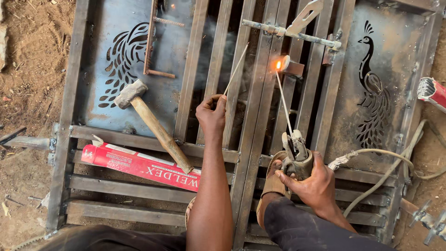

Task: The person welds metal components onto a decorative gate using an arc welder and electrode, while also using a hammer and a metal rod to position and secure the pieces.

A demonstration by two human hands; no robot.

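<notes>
Right hand [312,182] is gripping the electrode holder [296,155], fingers closed; its welding rod [284,101] is pointing far, slightly left, tip glowing against the gate [260,116]. Left hand [211,114], fingers closed, is pinching a spare rod [235,69] angling far-right.

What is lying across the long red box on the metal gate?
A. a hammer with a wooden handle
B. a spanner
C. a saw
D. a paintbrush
A: the hammer lies with its wooden handle crossing the red box, its metal head up on the gate panel.
</notes>
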